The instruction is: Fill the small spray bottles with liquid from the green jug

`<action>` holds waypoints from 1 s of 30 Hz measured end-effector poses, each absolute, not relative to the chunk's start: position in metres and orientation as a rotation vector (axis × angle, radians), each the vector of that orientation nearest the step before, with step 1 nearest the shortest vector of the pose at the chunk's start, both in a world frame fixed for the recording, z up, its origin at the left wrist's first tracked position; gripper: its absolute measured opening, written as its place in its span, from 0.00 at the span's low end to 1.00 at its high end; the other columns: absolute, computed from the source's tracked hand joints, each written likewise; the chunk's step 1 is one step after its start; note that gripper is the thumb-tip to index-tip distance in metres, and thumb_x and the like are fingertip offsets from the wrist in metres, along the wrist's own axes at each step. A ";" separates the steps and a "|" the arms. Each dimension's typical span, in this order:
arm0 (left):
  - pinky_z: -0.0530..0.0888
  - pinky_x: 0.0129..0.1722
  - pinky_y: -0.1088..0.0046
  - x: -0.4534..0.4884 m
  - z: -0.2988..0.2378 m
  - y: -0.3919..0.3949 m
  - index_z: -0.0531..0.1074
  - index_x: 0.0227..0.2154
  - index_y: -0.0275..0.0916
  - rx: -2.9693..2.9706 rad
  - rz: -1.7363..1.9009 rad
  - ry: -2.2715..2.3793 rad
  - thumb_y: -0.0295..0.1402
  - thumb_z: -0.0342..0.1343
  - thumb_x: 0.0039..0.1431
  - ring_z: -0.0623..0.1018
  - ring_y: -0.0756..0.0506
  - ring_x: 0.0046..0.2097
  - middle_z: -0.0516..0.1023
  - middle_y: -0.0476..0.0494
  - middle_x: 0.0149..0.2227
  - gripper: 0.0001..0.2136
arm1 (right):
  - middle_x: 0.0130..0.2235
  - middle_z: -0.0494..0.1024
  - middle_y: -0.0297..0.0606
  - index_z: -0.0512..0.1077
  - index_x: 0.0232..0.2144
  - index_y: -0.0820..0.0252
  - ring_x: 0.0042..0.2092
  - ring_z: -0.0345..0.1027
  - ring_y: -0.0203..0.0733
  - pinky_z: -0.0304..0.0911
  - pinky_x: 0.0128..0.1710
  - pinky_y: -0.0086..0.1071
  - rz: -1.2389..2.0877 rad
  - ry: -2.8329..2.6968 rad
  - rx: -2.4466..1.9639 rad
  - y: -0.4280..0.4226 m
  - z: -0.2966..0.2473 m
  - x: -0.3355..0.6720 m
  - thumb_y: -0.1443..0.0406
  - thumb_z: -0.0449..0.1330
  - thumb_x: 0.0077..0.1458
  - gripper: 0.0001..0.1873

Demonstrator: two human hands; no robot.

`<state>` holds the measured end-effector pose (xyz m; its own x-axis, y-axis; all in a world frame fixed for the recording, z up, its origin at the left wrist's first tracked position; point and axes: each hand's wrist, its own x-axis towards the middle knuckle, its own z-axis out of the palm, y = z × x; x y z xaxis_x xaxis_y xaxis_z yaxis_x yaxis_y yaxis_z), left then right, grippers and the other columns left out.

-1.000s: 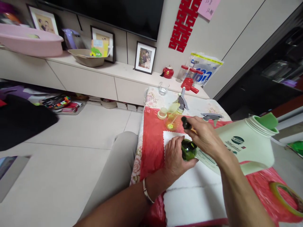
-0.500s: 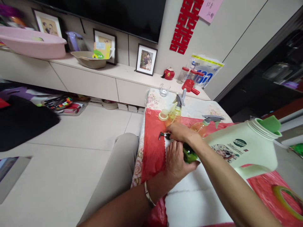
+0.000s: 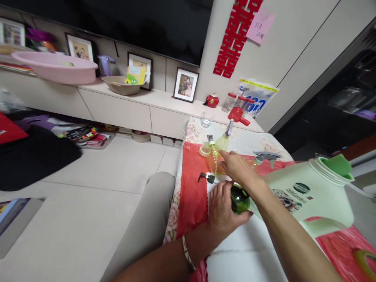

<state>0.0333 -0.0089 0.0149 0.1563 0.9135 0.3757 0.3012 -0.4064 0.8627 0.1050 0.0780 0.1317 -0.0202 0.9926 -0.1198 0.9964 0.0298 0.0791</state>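
My left hand point(image 3: 220, 211) is wrapped round a dark green bottle point(image 3: 241, 199), which lies partly hidden under my right forearm. My right hand point(image 3: 236, 166) is just above it, forefinger stretched out, fingertips at the side of a clear spray bottle point(image 3: 214, 158) with yellow-orange liquid. Nothing shows clasped in those fingers. A black pump head point(image 3: 208, 178) lies by my left fingers. Behind stands another spray bottle point(image 3: 225, 139) with a grey trigger. A third grey-trigger sprayer point(image 3: 263, 156) is partly hidden by my right hand.
To the right leans a large pale green jug point(image 3: 311, 192) with its mouth uncovered. A round pale cap point(image 3: 204, 149) and a glass cup point(image 3: 206, 119) are near the back of the table. Yellow-green tape point(image 3: 362, 262) lies at the lower right. A red cover point(image 3: 192, 196) and white sheet point(image 3: 243, 250) lie underneath.
My right hand has left the black pump head and moved up and right to the spray bottle, whose top now points further left. My left hand stays on the green bottle.
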 end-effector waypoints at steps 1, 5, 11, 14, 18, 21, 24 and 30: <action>0.76 0.51 0.48 0.033 0.015 -0.009 0.65 0.49 0.42 1.815 1.237 1.150 0.34 0.71 0.38 0.76 0.33 0.49 0.75 0.39 0.47 0.33 | 0.50 0.69 0.46 0.64 0.63 0.61 0.49 0.68 0.43 0.63 0.49 0.32 -0.048 2.110 2.117 0.087 0.130 0.102 0.60 0.54 0.71 0.22; 0.75 0.52 0.46 0.032 0.015 -0.009 0.64 0.53 0.40 1.800 1.218 1.164 0.34 0.72 0.37 0.75 0.31 0.51 0.75 0.36 0.49 0.36 | 0.49 0.69 0.45 0.68 0.54 0.68 0.51 0.66 0.40 0.67 0.55 0.39 -0.161 1.952 2.180 0.117 0.128 0.095 0.53 0.57 0.70 0.23; 0.74 0.54 0.44 0.034 0.015 -0.011 0.64 0.54 0.40 1.781 1.206 1.159 0.34 0.72 0.38 0.75 0.30 0.53 0.74 0.34 0.52 0.38 | 0.49 0.69 0.44 0.70 0.51 0.68 0.51 0.66 0.40 0.68 0.54 0.39 -0.387 1.840 2.172 0.135 0.122 0.095 0.52 0.58 0.69 0.23; 0.74 0.55 0.44 0.033 0.015 -0.010 0.64 0.55 0.40 1.773 1.198 1.162 0.34 0.72 0.38 0.74 0.30 0.54 0.74 0.34 0.53 0.38 | 0.48 0.70 0.43 0.70 0.50 0.68 0.50 0.67 0.39 0.68 0.53 0.36 -0.494 1.813 2.191 0.137 0.115 0.095 0.53 0.58 0.69 0.22; 0.73 0.57 0.44 0.032 0.016 -0.010 0.64 0.56 0.40 1.777 1.178 1.158 0.34 0.72 0.38 0.74 0.30 0.55 0.74 0.34 0.54 0.39 | 0.47 0.70 0.43 0.70 0.50 0.68 0.49 0.67 0.39 0.69 0.52 0.36 -0.575 1.826 2.330 0.138 0.107 0.102 0.54 0.59 0.69 0.21; 0.73 0.57 0.43 0.032 0.016 -0.009 0.64 0.56 0.39 1.786 1.170 1.160 0.34 0.71 0.39 0.74 0.30 0.55 0.74 0.33 0.54 0.38 | 0.48 0.70 0.43 0.69 0.53 0.68 0.49 0.67 0.40 0.68 0.53 0.37 -0.682 1.954 2.466 0.133 0.109 0.114 0.56 0.62 0.66 0.22; 0.73 0.57 0.44 0.031 0.016 -0.010 0.64 0.55 0.39 1.788 1.161 1.162 0.33 0.71 0.39 0.74 0.30 0.55 0.75 0.33 0.53 0.38 | 0.50 0.71 0.43 0.64 0.61 0.66 0.49 0.68 0.41 0.67 0.53 0.35 -0.878 2.113 2.616 0.119 0.114 0.127 0.60 0.70 0.54 0.36; 0.74 0.56 0.45 0.032 0.015 -0.011 0.65 0.54 0.39 1.787 1.201 1.165 0.33 0.70 0.40 0.75 0.31 0.54 0.75 0.34 0.52 0.35 | 0.58 0.66 0.45 0.56 0.67 0.65 0.57 0.65 0.46 0.65 0.55 0.33 -1.205 2.242 2.998 0.093 0.102 0.148 0.55 0.69 0.38 0.56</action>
